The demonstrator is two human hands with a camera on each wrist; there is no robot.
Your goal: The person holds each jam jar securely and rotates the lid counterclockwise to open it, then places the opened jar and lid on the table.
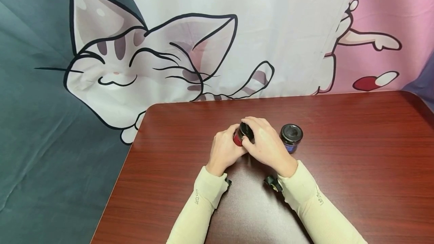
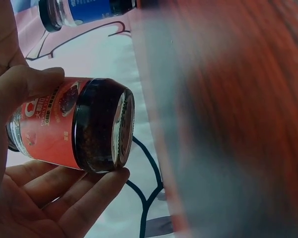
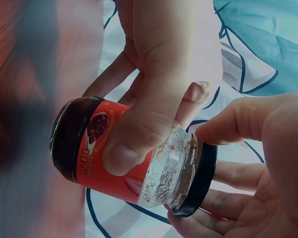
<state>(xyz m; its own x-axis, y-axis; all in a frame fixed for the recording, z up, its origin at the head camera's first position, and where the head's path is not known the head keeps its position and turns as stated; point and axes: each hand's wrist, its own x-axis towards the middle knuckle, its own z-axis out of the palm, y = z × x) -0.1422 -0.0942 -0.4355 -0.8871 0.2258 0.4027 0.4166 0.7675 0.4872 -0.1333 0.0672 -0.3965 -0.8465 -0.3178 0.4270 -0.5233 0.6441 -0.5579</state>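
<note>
My left hand [image 1: 223,147] grips a glass jar with a red label [image 1: 238,139] round its body, thumb across the label. In the right wrist view the jar [image 3: 92,148] lies tilted on its side, dark contents toward the base and clear, streaked glass near the neck. My right hand [image 1: 267,145] holds the black lid [image 3: 202,181] between thumb and fingers. The lid is at the jar's mouth; whether it is tight or loose I cannot tell. In the left wrist view the jar's base [image 2: 123,131] faces away from the palm, apart from the table.
A second jar with a black lid and blue label [image 1: 291,138] stands upright on the reddish-brown table [image 1: 356,153], just right of my right hand. Behind the table's far edge hangs a curtain [image 1: 288,40] with cartoon animals.
</note>
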